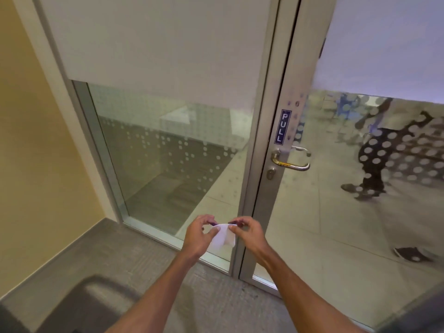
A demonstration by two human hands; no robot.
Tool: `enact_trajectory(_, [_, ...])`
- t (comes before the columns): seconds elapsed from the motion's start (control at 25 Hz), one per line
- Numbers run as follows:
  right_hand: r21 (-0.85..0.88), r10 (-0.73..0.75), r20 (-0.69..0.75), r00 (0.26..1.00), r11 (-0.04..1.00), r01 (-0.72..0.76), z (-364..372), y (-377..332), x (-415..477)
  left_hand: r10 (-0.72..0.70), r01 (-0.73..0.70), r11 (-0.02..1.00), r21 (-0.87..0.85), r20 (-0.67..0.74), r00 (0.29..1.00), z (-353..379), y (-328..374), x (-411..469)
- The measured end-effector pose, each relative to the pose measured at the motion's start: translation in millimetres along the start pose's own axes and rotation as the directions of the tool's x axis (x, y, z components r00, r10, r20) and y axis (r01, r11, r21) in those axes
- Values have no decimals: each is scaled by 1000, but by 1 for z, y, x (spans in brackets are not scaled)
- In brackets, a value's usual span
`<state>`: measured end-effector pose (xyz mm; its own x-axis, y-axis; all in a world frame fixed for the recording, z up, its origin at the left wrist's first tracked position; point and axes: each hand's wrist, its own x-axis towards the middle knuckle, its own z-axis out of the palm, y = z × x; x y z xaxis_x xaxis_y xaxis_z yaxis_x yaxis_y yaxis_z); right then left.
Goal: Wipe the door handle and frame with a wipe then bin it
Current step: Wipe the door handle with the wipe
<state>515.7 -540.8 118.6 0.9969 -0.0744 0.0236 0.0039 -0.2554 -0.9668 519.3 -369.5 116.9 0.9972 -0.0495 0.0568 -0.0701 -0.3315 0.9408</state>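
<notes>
Before the glass door's bottom edge, 2 hands are pinching a white wipe (222, 237) by its top corners: left hand (198, 234) and right hand (248, 233) curled closed on it. It is hanging limp, creased, well below the metal handle (292, 162) on the grey frame (271, 131), with open floor (134, 260) lying beneath.

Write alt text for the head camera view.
Two bare hands, left hand and right hand, hold a white wipe between them, low in front of a glass door. The metal door handle, under a PULL sign, sits higher up, untouched.
</notes>
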Motion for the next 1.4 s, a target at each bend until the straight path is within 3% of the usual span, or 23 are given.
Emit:
enact_trajectory(0.32, [324,173,-93,981,936,-134,-4,-12,86,-24,55,952,-302,105,994,23,13,119])
enact_trajectory(0.56, [502,271,-77,960,842,-197,-2,-19,133,50,31,937,-348,222,974,25,26,188])
enact_trajectory(0.68, [511,292,-151,945,841,-178,-10,-21,146,190,-151,971,-187,215,958,34,39,209])
enact_trajectory(0.76, [464,331,-276,902,868,-177,-21,-23,154,357,-382,921,74,227,906,41,47,224])
enact_trajectory(0.84, [447,355,-396,847,880,-160,-37,-26,163,510,-567,749,342,249,824,47,57,240])
enact_trajectory(0.96, [437,313,-526,791,897,-65,-64,-37,176,734,-708,456,539,223,642,58,83,265])
enact_trajectory(1.04, [394,245,-583,774,919,6,-85,-49,184,810,-724,323,609,218,545,68,106,284])
enact_trajectory(1.2, [184,106,-690,716,983,31,-127,-78,198,859,-697,189,692,228,459,85,140,325])
enact_trajectory(1.32, [-169,-77,-747,660,983,-77,-156,-88,205,874,-659,154,736,210,438,97,160,349])
enact_trajectory(1.4, [-521,-253,-676,692,828,-207,-167,-89,210,886,-643,157,750,181,427,103,175,362])
